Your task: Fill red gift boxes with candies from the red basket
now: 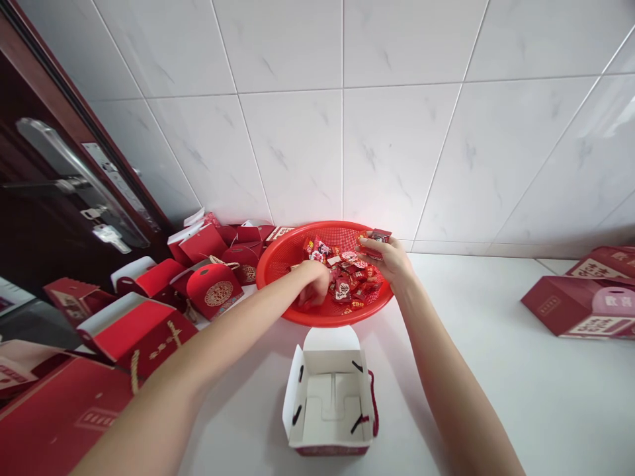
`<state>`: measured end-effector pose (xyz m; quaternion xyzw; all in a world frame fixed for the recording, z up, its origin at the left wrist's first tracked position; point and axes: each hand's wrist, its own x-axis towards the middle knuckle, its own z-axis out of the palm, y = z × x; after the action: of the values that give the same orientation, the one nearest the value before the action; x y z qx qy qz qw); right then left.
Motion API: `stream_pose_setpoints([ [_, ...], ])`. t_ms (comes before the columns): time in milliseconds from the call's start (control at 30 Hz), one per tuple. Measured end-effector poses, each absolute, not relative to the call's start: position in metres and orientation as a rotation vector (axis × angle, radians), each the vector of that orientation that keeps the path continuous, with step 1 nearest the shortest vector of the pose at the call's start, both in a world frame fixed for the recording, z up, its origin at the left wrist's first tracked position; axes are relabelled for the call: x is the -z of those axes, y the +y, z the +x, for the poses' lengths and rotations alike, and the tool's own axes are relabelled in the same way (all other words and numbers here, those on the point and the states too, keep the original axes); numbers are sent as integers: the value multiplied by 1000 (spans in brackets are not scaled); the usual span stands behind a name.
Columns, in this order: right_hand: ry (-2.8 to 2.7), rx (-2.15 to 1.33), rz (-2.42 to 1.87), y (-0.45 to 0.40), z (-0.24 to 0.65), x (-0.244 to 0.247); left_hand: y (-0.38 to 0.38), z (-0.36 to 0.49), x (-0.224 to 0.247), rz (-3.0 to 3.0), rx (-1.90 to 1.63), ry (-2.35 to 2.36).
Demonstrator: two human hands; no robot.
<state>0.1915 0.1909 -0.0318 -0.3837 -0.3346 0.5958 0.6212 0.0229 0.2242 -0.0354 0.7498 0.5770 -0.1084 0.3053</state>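
A red plastic basket with perforated sides stands against the tiled wall and holds several wrapped candies in red and pink. My left hand reaches down into its left side, fingers curled; whatever they hold, if anything, is hidden. Above the basket's right rim, my right hand is closed on wrapped candies in dark red and red wrappers. In front of the basket, an open gift box with a white inside and a dark red cord handle shows a bare bottom.
Several red gift boxes, some with rope handles, crowd the left side. Dark red boxes stand at the far right of the white tabletop. A dark door with a metal handle and keys is at the left.
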Motion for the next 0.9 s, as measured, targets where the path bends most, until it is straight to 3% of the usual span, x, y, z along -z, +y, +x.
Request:
stream_pose_setpoints([
  [200,-781,-1368,-885,192,193,33,228,12,11,1895,77,1368],
  [467,-806,-1378,-884,195,194,35,234,12,16,1922,-286,1343],
  [700,-926,-1425,-843,192,193,35,234,20,15,1703,-906,1050],
  [900,-1067,-1471,-828,189,192,34,231,26,17,1750,-969,864],
])
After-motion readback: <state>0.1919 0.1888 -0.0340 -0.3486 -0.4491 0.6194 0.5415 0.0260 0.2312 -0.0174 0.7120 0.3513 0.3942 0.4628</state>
